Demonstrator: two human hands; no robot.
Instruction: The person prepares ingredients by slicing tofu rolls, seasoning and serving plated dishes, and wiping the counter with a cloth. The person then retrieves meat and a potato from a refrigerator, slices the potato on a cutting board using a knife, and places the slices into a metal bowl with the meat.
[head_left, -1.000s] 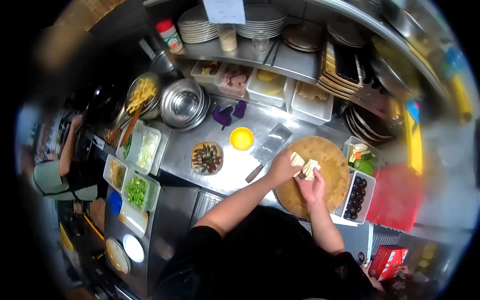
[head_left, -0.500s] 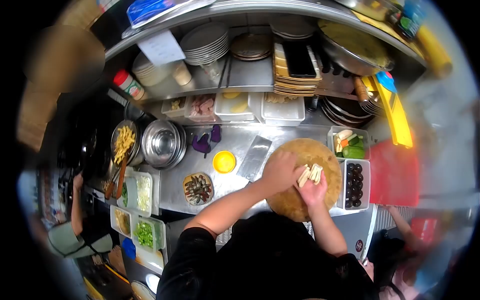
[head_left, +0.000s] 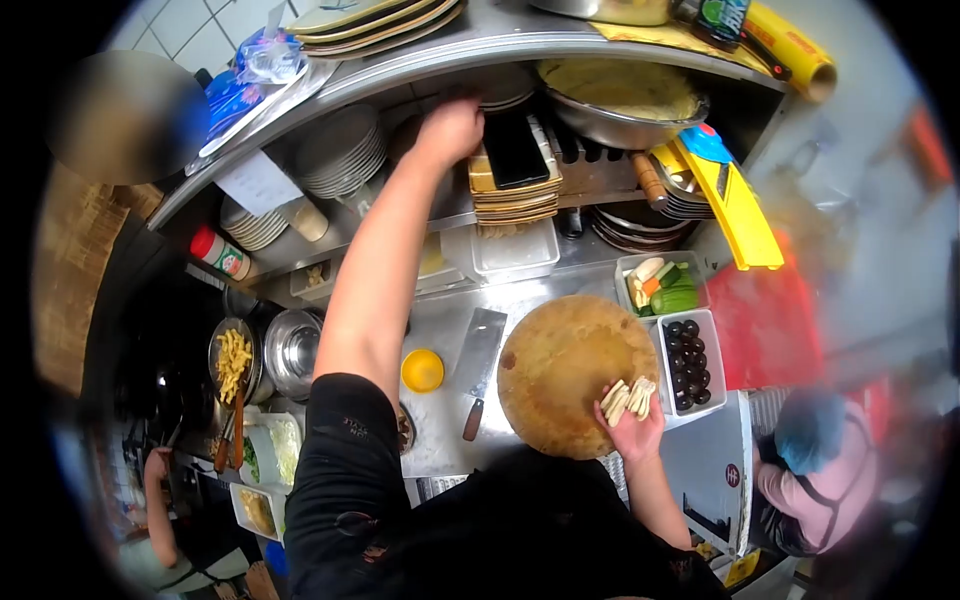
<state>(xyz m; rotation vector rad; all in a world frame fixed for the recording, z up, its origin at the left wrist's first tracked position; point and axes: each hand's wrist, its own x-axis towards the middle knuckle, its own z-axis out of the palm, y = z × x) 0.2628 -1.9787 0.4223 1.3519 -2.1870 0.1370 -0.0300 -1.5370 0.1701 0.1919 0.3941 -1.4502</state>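
Observation:
My left hand (head_left: pixel 452 130) is raised to the middle shelf, beside the stack of rectangular plates (head_left: pixel 515 200) and near round plates at the back; its fingertips are hard to make out. My right hand (head_left: pixel 638 432), palm up at the lower right edge of the round wooden board (head_left: pixel 560 375), holds several pale sliced strips (head_left: pixel 628 400). A cleaver (head_left: pixel 480 360) lies flat left of the board, with a yellow bowl (head_left: pixel 422 371) farther left.
Right of the board stand tubs of dark round items (head_left: pixel 688 365) and cut vegetables (head_left: pixel 662 285). A black phone-like slab (head_left: pixel 517 150) tops the rectangular plates. Metal bowls (head_left: pixel 293 352) stand at the left. A co-worker (head_left: pixel 825 465) is at the lower right, another person's arm (head_left: pixel 160 510) lower left.
My left hand has left the pale strips and moved up to the shelf. My right hand still holds them, now lower over the board's edge. The view has shifted, showing more of the upper shelf.

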